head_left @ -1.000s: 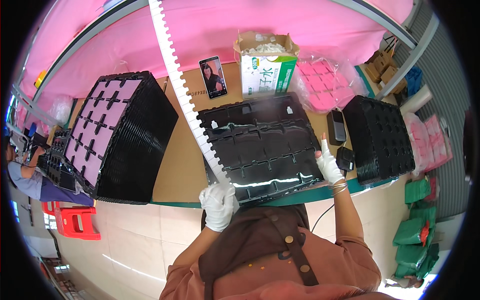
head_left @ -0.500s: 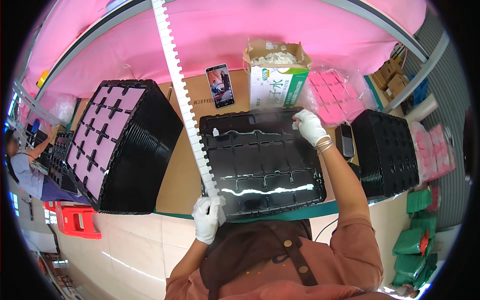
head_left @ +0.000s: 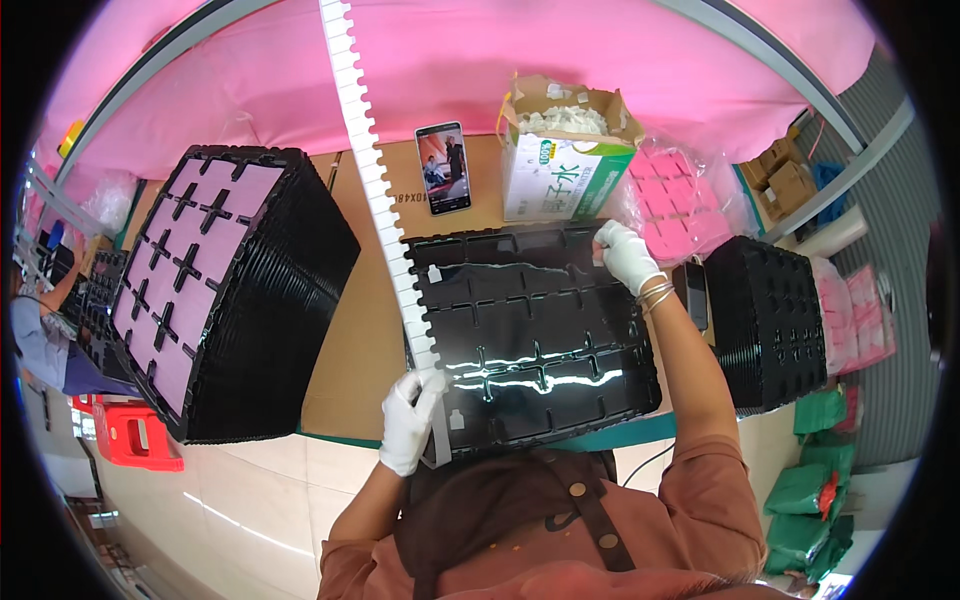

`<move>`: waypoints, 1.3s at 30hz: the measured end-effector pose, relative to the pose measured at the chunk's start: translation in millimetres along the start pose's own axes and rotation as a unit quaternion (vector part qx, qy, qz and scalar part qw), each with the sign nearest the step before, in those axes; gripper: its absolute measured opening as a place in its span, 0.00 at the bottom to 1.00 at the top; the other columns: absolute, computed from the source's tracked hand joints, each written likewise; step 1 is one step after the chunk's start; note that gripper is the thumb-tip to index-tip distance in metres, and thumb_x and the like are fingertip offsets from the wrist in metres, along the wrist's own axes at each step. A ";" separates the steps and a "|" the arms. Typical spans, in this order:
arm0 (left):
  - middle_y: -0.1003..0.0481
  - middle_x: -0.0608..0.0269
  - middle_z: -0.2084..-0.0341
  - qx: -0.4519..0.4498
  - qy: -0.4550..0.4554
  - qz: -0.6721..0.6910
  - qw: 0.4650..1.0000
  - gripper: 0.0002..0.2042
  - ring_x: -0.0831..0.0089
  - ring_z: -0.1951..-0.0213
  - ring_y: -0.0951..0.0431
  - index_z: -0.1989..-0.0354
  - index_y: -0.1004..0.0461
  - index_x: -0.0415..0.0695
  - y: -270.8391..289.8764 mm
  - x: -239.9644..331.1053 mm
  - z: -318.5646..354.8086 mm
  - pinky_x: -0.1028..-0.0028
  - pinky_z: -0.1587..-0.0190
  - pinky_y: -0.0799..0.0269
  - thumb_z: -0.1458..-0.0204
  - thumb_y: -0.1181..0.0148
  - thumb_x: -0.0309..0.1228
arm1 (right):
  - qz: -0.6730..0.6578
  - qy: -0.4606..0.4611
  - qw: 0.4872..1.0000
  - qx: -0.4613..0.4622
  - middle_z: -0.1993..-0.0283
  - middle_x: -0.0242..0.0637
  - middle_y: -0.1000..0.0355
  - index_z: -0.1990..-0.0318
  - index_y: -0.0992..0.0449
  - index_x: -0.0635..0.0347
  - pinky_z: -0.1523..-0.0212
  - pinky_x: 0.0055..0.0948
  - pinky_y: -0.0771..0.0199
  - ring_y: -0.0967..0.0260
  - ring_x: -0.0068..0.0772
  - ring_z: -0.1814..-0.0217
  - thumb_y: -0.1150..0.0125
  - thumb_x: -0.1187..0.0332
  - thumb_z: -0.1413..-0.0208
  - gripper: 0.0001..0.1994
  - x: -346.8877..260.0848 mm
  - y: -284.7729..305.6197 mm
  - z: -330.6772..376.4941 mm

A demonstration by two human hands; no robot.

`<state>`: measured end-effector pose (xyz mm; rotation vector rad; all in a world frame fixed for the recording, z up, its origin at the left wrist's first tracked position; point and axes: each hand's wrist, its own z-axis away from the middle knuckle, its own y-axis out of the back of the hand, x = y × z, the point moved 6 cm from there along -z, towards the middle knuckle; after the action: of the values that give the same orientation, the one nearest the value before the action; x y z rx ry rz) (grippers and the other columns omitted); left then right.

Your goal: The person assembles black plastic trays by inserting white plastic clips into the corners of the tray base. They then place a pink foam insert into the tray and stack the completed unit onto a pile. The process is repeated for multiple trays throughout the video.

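A black moulded plastic tray (head_left: 535, 315) lies in front of me, glossy and ribbed with cross shapes. Along its left edge runs a long white strip with a toothed edge (head_left: 375, 185), reaching up past the pink cloth. My left hand (head_left: 411, 420), in a white glove, is closed on the strip's lower end at the near-left corner. Small white tabs show on the tray, an upper tab (head_left: 434, 273) and a lower tab (head_left: 457, 419). My right hand (head_left: 626, 255), also gloved, bends its fingers down at the far-right corner; anything under the fingertips is hidden.
At left stands a tall stack of black trays (head_left: 270, 290) with a pinkish top. A phone (head_left: 443, 168) and an open carton (head_left: 565, 170) of white pieces are behind. Bagged pink trays (head_left: 678, 205), a dark device (head_left: 690, 295) and another black stack (head_left: 770, 320) lie right. A co-worker (head_left: 45, 330) is far left.
My left hand has shifted slightly left and up, and the lower white tab beside it now shows. The right hand stays at the far-right corner; the white piece by its fingertips is no longer visible.
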<state>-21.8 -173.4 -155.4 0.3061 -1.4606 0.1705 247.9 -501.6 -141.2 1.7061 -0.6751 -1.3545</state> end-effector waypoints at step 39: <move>0.25 0.61 0.77 0.021 -0.152 -0.173 0.973 0.02 0.62 0.69 0.26 0.73 0.20 0.46 -3.7 7.4 -14.4 0.64 0.53 0.33 0.50 0.36 0.28 | -0.003 0.065 0.997 0.036 0.66 0.43 0.29 0.72 0.27 0.62 0.59 0.36 0.26 0.26 0.46 0.61 0.38 0.85 0.56 0.08 0.8 -2.4 -0.4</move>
<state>-6.3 -173.1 -149.6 0.6375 -1.6805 -0.1350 248.3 -500.9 -143.7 1.8365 -0.6512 -1.2249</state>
